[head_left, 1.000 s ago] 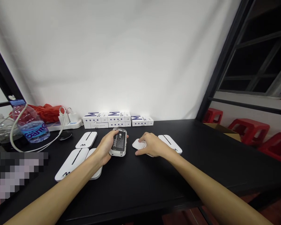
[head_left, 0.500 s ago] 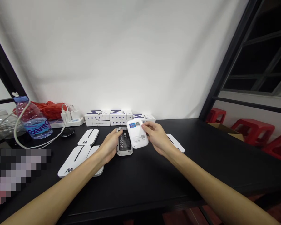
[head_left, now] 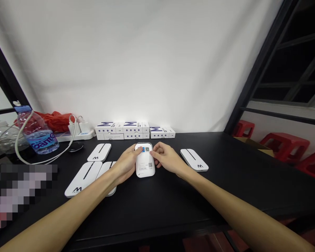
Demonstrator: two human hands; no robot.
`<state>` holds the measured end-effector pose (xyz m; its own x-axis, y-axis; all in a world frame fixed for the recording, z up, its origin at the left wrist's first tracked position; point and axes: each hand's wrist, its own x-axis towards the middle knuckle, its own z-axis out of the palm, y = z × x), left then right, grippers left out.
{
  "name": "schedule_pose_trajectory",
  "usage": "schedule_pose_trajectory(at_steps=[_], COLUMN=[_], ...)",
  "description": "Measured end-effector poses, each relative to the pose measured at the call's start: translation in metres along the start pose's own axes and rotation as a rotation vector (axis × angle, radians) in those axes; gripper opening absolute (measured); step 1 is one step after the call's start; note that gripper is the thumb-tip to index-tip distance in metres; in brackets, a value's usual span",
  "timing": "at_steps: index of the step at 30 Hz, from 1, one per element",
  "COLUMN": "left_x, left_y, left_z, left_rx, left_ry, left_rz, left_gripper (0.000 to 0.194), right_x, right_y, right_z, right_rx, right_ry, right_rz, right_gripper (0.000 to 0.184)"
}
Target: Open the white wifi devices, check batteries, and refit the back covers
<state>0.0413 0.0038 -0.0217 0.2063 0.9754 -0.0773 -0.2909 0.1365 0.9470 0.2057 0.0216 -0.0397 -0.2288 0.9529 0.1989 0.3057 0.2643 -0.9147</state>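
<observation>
A white back cover (head_left: 145, 171) with a blue sticker, QR codes and small print lies over the back of a pocket Wi-Fi router, hiding its battery. My left hand (head_left: 126, 162) is closed round the router's left side, thumb on the cover near the blue sticker. On the right, my right hand (head_left: 166, 157) grips the cover's upper right edge, thumb on its face and fingers curled beside it. Whether the cover is fully seated, I cannot tell. More white routers lie logo side up: one (head_left: 194, 160) right of my hands, one (head_left: 99, 152) and another (head_left: 84, 179) to the left.
White printed boxes (head_left: 136, 128) stand along the wall at the back of the black table (head_left: 168, 210). To the left are a water bottle (head_left: 39, 134), a power strip (head_left: 84, 135) with white cables, and a black mouse (head_left: 76, 147). Red stools (head_left: 286, 143) stand beyond the table's right side.
My right hand has brought the cover left and onto the router in my left hand. The dark battery, visible before, is now covered.
</observation>
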Motion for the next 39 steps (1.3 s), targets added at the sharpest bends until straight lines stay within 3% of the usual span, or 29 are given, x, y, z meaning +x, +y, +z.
schedule_pose_trajectory(at_steps=[7,15,19,24,28,31,34,37,39], left_x=[-0.002,-0.004,-0.003,-0.002,-0.001,0.002,0.004,0.003,0.001], left_y=[0.004,0.004,0.005,0.009,0.012,0.014,0.016,0.021,0.023], left_z=[0.001,0.004,0.004,0.005,0.005,0.001,-0.006,-0.011,-0.011], left_rx=[0.010,0.027,0.018,-0.068,-0.140,-0.116,0.035,0.499,0.821], left_ry=[0.010,0.031,0.062,0.138,0.152,0.127,0.184,0.294,0.354], left_rz=[0.046,0.053,0.085,0.141,0.186,0.173,0.296,0.498,0.550], left_gripper=[0.011,0.012,0.012,0.018,0.019,0.017,0.016,0.030,0.040], right_x=[-0.001,-0.005,-0.006,-0.008,-0.010,-0.013,-0.017,-0.022,-0.025], right_y=[-0.002,-0.007,-0.010,-0.011,-0.011,-0.015,-0.020,-0.023,-0.023], right_z=[0.002,0.004,0.006,0.008,0.010,0.008,0.008,0.011,0.015], right_rx=[0.069,0.133,0.175,0.152,0.097,0.045,-0.054,-0.178,-0.235], right_ry=[-0.056,-0.064,-0.056,-0.223,-0.361,-0.353,-0.303,-0.296,-0.305], right_rz=[0.004,-0.094,-0.035,0.098,0.087,0.032,-0.066,-0.155,-0.182], right_gripper=[0.018,0.020,0.020,0.042,0.050,0.048,0.046,0.046,0.047])
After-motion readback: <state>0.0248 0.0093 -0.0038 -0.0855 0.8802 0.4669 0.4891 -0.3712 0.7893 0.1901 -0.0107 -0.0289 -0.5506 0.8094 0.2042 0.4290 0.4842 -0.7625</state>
